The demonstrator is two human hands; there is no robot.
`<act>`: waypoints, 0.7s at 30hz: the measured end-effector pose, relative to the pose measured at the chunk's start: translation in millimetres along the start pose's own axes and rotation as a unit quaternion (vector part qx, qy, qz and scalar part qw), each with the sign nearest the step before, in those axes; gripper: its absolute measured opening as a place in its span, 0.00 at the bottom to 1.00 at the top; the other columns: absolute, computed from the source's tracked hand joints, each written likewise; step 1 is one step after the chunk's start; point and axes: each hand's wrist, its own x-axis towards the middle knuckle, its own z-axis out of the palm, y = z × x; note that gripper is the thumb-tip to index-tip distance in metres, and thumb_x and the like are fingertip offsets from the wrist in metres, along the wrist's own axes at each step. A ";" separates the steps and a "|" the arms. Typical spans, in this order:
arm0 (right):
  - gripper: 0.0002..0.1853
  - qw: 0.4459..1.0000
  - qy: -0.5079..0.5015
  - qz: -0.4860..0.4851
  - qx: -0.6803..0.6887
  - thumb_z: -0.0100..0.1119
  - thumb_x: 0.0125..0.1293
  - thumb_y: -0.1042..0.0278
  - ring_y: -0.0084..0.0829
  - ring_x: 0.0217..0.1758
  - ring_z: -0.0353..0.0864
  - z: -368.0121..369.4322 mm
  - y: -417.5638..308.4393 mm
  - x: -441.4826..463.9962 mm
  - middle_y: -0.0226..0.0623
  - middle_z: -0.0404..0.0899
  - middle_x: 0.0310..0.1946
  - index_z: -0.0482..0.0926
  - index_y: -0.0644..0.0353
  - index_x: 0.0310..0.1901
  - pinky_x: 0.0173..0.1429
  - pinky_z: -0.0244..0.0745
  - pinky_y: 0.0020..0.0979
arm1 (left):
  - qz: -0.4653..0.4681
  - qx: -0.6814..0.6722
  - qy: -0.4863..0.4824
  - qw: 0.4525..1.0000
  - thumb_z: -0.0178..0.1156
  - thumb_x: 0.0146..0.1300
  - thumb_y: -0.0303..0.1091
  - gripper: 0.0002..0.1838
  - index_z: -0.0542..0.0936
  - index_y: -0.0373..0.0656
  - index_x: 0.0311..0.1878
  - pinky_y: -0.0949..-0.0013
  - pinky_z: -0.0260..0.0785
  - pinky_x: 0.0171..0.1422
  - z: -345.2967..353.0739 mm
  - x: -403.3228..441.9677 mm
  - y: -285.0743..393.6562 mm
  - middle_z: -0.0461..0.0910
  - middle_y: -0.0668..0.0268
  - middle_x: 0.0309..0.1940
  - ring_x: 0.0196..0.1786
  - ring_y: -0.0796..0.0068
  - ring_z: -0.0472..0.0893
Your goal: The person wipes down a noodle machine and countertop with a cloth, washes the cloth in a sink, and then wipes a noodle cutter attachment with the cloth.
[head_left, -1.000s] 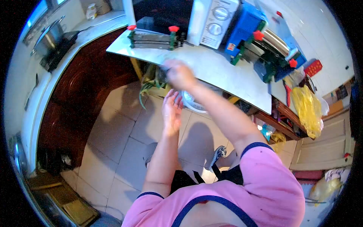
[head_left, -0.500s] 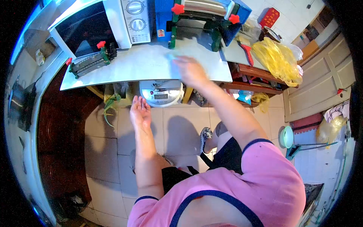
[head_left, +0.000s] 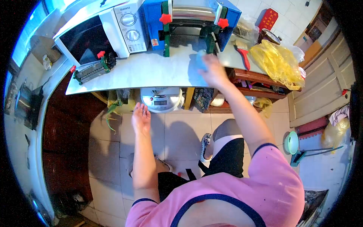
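My right hand is over the right part of the white countertop, its fingers closed on a light blue cloth that is blurred. Behind it stands a machine with a metal roller, green side frames and red star knobs. Below the counter's front edge my left hand is raised with nothing in it, the fingers spread a little, near a white appliance with a small display.
A white microwave and a small roller part with red knobs are at the left of the counter. To the right lie a red-handled brush and a yellow plastic bag. A green basin stands lower right.
My right hand has moved rightward along the countertop with the blue cloth. My left hand stays below the counter edge. The view has turned toward the right.
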 end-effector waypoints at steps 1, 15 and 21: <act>0.27 0.999 0.010 -0.022 -0.026 0.56 0.60 0.65 0.48 0.64 0.69 24.6 -5.4 13.3 0.52 0.71 0.60 0.70 0.64 0.61 0.70 0.62 0.41 | 0.003 0.002 -0.003 1.000 0.50 0.67 0.33 0.27 0.62 0.45 0.70 0.69 0.67 0.52 1.5 -0.6 0.6 0.68 0.63 0.59 0.53 0.71 0.72; 0.17 0.991 -0.010 -0.030 0.132 0.54 0.55 0.71 0.46 0.52 0.79 81.4 -18.2 104.4 0.46 0.82 0.44 0.82 0.54 0.47 0.59 0.73 0.40 | -0.013 -0.042 0.013 0.999 0.49 0.66 0.30 0.27 0.63 0.44 0.69 0.72 0.68 0.50 3.8 -3.0 19.2 0.69 0.64 0.59 0.51 0.74 0.72; 0.11 0.931 -0.100 -0.090 0.340 0.51 0.54 0.82 0.31 0.42 0.81 8.6 -30.4 -24.9 0.36 0.83 0.33 0.83 0.58 0.31 0.50 0.74 0.31 | -0.030 -0.023 0.003 0.999 0.49 0.66 0.31 0.26 0.64 0.43 0.69 0.73 0.66 0.50 10.0 -9.1 12.4 0.69 0.65 0.58 0.50 0.75 0.72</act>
